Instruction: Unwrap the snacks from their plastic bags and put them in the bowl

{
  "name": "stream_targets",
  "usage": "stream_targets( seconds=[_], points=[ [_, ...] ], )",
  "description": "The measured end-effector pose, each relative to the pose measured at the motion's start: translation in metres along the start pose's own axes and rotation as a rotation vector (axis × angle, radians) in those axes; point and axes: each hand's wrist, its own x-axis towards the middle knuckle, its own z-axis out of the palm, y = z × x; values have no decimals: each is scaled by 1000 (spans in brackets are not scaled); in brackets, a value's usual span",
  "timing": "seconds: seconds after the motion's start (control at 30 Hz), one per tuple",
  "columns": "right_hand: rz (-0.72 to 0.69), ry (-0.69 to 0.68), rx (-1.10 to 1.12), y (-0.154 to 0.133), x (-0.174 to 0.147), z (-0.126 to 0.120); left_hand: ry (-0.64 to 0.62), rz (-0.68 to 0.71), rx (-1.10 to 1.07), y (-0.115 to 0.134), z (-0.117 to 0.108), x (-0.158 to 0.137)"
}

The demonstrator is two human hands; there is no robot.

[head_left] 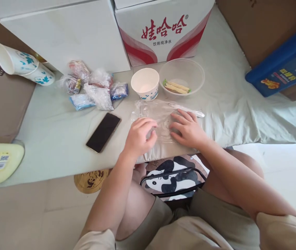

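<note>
A clear plastic bag lies flattened on the cloth in front of me. My right hand rests on its right part, fingers spread and flat. At the bag's left side is my left hand, fingers bent and thumb apart, with nothing visible between them. A whitish, narrow item pokes out past my right fingertips; its kind is unclear. Just behind the bag stand a white paper bowl and a clear plastic bowl. Several thin sticks with green ends are inside the plastic bowl.
Left of the bowls sit several small wrapped packets, with a phone nearer me. Stacked paper cups lean at the left, above a yellow bottle. White cartons line the back; a blue package stands right.
</note>
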Motion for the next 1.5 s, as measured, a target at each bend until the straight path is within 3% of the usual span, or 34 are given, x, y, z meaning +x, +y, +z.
stream_targets(
  seconds=[0.1, 0.17, 0.37, 0.43, 0.5, 0.6, 0.67, 0.77, 0.9, 1.07, 1.23, 1.3, 1.4, 1.47, 1.5],
  points=[
    [30, 35, -15, -1, 1, -2, -217, -59, 99, -1, 13, 1],
    [137, 104, -33, 2, 2, -4, -323, -117, 160, -4, 14, -1],
    [450, 317, -73, 24, 1, -19, -555, -147, 176, 1, -8, -20],
    [396, 330, 4, 26, -2, -27, -605, -152, 175, 3, -12, -24],
    [178, 232, 160, 22, -8, -32, -608, -157, 184, 3, -14, -28],
    [-192, -30, 335, 9, -19, -28, -518, -194, 187, -1, -14, -29],
    [-270, -167, 310, 2, -26, -20, -418, -225, 140, -5, -13, -27],
    [-234, -275, 207, -4, -31, -8, -206, -300, 39, -13, -11, -20],
    [-259, -271, 212, -1, -29, -4, 81, -358, -25, -27, -9, -8],
    [-265, -166, 368, 5, -24, -13, 215, -342, -96, -45, -8, 3],
    [-129, -272, 633, 7, -21, -29, 354, -199, -120, -34, -16, 0],
    [-63, -266, 680, 7, -21, -32, 279, -72, -188, -19, -24, -7],
    [54, -227, 748, 7, -19, -35, -161, 90, -316, 2, -31, -17],
    [118, -168, 795, 9, -18, -36, -346, 47, -269, 7, -30, -21],
    [154, -123, 821, 10, -17, -36, -357, -13, -224, 6, -27, -21]
  ],
)
